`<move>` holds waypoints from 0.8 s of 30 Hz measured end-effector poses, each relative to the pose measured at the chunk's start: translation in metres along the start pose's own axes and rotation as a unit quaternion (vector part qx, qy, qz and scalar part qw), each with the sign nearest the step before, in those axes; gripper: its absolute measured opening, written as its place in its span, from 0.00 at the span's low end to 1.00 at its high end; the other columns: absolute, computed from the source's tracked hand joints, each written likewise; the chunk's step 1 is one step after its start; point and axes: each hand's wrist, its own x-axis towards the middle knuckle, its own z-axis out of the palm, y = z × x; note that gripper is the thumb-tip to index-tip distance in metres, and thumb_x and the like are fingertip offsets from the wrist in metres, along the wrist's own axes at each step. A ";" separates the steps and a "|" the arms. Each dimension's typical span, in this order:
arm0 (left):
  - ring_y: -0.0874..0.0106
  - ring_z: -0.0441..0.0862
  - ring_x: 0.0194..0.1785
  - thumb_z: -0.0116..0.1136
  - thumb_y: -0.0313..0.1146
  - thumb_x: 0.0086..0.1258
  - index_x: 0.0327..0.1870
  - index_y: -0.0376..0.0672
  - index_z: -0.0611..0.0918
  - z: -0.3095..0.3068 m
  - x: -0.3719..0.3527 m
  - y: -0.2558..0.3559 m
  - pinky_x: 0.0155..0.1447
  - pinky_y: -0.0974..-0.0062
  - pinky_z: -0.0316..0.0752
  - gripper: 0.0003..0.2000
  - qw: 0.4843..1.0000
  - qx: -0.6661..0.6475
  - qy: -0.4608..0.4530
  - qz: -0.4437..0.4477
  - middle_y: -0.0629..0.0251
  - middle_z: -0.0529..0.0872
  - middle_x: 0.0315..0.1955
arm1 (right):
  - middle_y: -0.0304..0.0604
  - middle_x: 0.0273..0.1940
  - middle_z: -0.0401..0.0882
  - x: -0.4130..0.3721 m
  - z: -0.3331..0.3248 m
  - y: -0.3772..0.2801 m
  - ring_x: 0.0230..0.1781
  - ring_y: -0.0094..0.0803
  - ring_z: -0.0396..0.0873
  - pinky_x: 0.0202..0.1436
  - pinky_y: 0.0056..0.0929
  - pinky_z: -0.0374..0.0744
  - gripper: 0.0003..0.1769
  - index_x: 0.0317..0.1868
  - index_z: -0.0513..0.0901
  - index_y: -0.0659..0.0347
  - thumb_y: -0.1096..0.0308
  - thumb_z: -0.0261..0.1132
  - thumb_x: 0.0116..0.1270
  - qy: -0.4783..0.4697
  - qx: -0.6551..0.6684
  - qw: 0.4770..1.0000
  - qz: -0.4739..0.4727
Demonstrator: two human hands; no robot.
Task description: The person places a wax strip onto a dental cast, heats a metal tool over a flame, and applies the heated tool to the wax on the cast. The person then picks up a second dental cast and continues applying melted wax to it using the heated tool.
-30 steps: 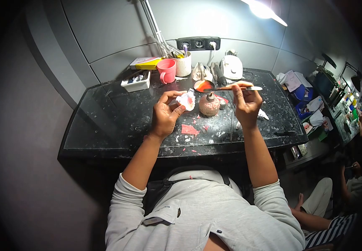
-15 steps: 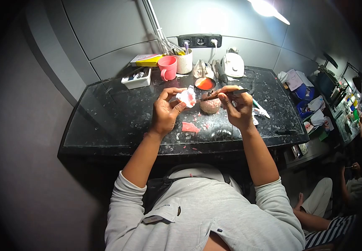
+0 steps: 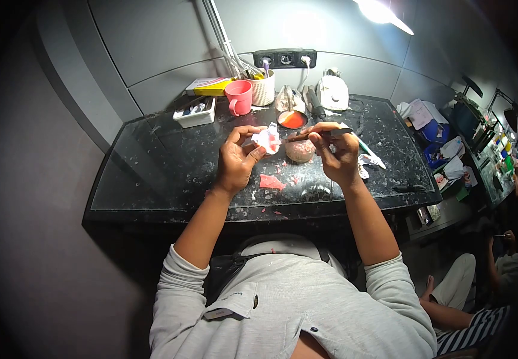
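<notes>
Between the fingers and thumb of my left hand (image 3: 235,161) is a white plaster dental cast (image 3: 265,140) with pink wax on it. My right hand (image 3: 340,157) grips a wax knife (image 3: 344,131), dark at its rear end, its working end pointing left at the cast with a small gap between them. Below the knife sits a rounded, rough lump (image 3: 299,153) speckled with pink bits. Behind it stands a round dish (image 3: 293,120) of orange-red material. A flat piece of pink wax (image 3: 270,182) lies on the worktop in front, among small pink scraps.
Along the back of the black worktop (image 3: 145,173) are a white tray (image 3: 195,113), a pink mug (image 3: 239,97), a holder of tools (image 3: 263,90) and a white device (image 3: 333,93). A white-and-green item (image 3: 372,155) lies right. Another person (image 3: 507,269) sits far right.
The wax knife's working end has drawn back slightly to the right, away from the cast. My left hand and the cast have stayed nearly still.
</notes>
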 end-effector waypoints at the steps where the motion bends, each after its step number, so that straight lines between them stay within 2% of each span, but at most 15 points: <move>1: 0.68 0.84 0.60 0.62 0.16 0.72 0.59 0.34 0.75 0.000 0.000 0.000 0.64 0.70 0.83 0.17 1.000 0.000 0.000 0.000 0.56 0.81 0.60 | 0.44 0.36 0.90 -0.001 0.000 0.001 0.36 0.27 0.89 0.39 0.23 0.83 0.05 0.42 0.85 0.68 0.75 0.70 0.72 -0.014 -0.011 1.000 0.017; 5: 0.68 0.84 0.61 0.62 0.16 0.72 0.59 0.34 0.75 -0.001 0.000 -0.001 0.65 0.69 0.82 0.17 0.999 0.031 -0.010 0.010 0.55 0.81 0.59 | 0.44 0.37 0.90 0.001 0.005 -0.007 0.35 0.26 0.88 0.37 0.22 0.82 0.05 0.42 0.85 0.68 0.75 0.71 0.71 -0.033 0.021 0.999 -0.009; 8: 0.68 0.84 0.61 0.61 0.15 0.72 0.60 0.34 0.75 0.000 0.000 -0.002 0.65 0.70 0.82 0.17 1.000 0.027 -0.011 0.010 0.55 0.82 0.59 | 0.43 0.36 0.90 0.001 0.008 -0.001 0.32 0.24 0.87 0.34 0.21 0.80 0.05 0.43 0.85 0.68 0.75 0.71 0.71 0.008 -0.001 0.998 -0.058; 10: 0.68 0.84 0.61 0.61 0.15 0.72 0.60 0.34 0.75 0.000 0.000 -0.001 0.65 0.70 0.82 0.18 1.000 0.016 -0.009 0.006 0.56 0.82 0.59 | 0.43 0.36 0.90 0.001 0.005 -0.001 0.31 0.22 0.86 0.33 0.21 0.78 0.05 0.43 0.85 0.67 0.74 0.71 0.71 -0.027 -0.026 0.997 -0.063; 13: 0.69 0.84 0.61 0.61 0.15 0.72 0.60 0.34 0.75 0.000 -0.001 -0.001 0.65 0.71 0.82 0.17 0.999 0.036 -0.012 0.013 0.56 0.82 0.59 | 0.42 0.35 0.90 0.000 0.007 0.003 0.30 0.21 0.85 0.33 0.20 0.78 0.05 0.43 0.85 0.67 0.74 0.70 0.72 0.009 -0.023 0.999 -0.042; 17: 0.70 0.84 0.59 0.61 0.16 0.72 0.60 0.34 0.75 -0.001 0.000 -0.002 0.64 0.71 0.82 0.17 0.999 0.032 -0.003 0.008 0.56 0.82 0.59 | 0.42 0.35 0.90 -0.002 0.003 -0.002 0.31 0.22 0.86 0.33 0.20 0.78 0.05 0.43 0.85 0.67 0.74 0.70 0.72 -0.019 -0.002 1.000 0.000; 19: 0.70 0.84 0.59 0.61 0.16 0.72 0.60 0.34 0.75 0.000 0.000 -0.002 0.63 0.72 0.82 0.17 0.999 0.031 -0.003 0.011 0.56 0.82 0.59 | 0.44 0.37 0.89 -0.001 0.005 0.000 0.25 0.18 0.76 0.29 0.19 0.74 0.05 0.43 0.83 0.69 0.75 0.69 0.73 0.001 -0.003 1.000 -0.024; 23: 0.70 0.85 0.58 0.61 0.16 0.72 0.60 0.34 0.75 0.000 0.000 -0.001 0.63 0.72 0.83 0.17 0.999 0.032 -0.002 0.008 0.56 0.82 0.59 | 0.44 0.37 0.90 -0.002 0.001 -0.002 0.25 0.18 0.76 0.29 0.19 0.74 0.04 0.44 0.83 0.68 0.76 0.68 0.74 -0.014 -0.012 0.999 -0.027; 24: 0.70 0.85 0.58 0.61 0.16 0.72 0.59 0.34 0.75 0.000 0.000 0.000 0.62 0.72 0.83 0.17 0.999 0.044 -0.003 0.012 0.57 0.82 0.59 | 0.44 0.36 0.90 -0.001 0.001 -0.006 0.30 0.21 0.82 0.33 0.20 0.78 0.04 0.43 0.83 0.68 0.76 0.68 0.74 -0.008 0.000 1.000 -0.015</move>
